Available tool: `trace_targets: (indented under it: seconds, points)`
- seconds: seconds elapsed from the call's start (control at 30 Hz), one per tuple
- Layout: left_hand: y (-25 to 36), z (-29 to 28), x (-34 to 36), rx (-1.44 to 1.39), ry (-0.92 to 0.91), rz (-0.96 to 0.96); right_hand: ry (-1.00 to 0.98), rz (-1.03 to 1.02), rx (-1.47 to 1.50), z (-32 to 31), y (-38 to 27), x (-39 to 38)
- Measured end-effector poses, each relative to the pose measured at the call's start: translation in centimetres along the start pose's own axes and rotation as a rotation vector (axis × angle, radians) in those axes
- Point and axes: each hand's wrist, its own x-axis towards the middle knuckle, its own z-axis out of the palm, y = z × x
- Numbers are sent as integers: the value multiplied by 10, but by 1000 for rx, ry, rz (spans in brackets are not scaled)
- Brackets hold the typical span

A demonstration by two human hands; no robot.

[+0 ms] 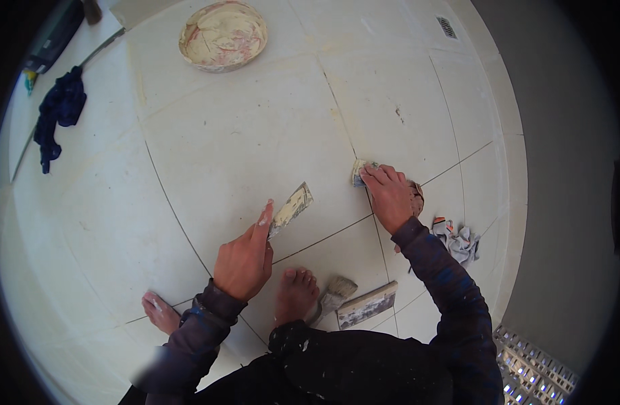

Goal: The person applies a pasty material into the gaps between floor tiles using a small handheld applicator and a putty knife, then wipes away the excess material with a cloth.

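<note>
My left hand point(244, 266) is closed round a putty knife point(293, 208), its index finger stretched along the blade. Cream paste coats that blade, which is held over a pale floor tile. Farther right, my right hand point(390, 196) grips a small scraper point(359, 173) smeared with the same paste. The scraper's edge meets the dark joint between two tiles, or hovers just over it; I cannot tell which. Partly behind the right hand shows a brown rounded thing point(417, 197), its kind hidden. A shallow round basin point(188, 54) of cream paste with reddish streaks stands at the far side.
By my bare foot point(296, 293) lie a paintbrush point(338, 291) and a flat rectangular block point(368, 306). A crumpled grey rag point(462, 244) rests beyond my right forearm. Dark blue cloth point(61, 108) lies far left. A drain grate point(446, 27) is set near the raised right-hand edge.
</note>
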Motion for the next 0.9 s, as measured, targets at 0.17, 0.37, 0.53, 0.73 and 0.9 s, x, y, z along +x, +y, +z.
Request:
trace_targets:
  seconds: [0.17,0.37,0.53,0.73,0.9]
  points:
    - [-1,2,-3,20,23,21,-11,261,375,-17,19,23]
    - [-3,5,-1,29,47,45,316,50,324,10,39,189]
    - [4,-2,4,-40,-36,-30,257,-15,82,53,33,203]
    - [-4,-6,6,-105,7,-52,169,-33,-35,24,10,97]
    - [-17,-2,0,-78,102,-29,-165,160,260,-21,12,111]
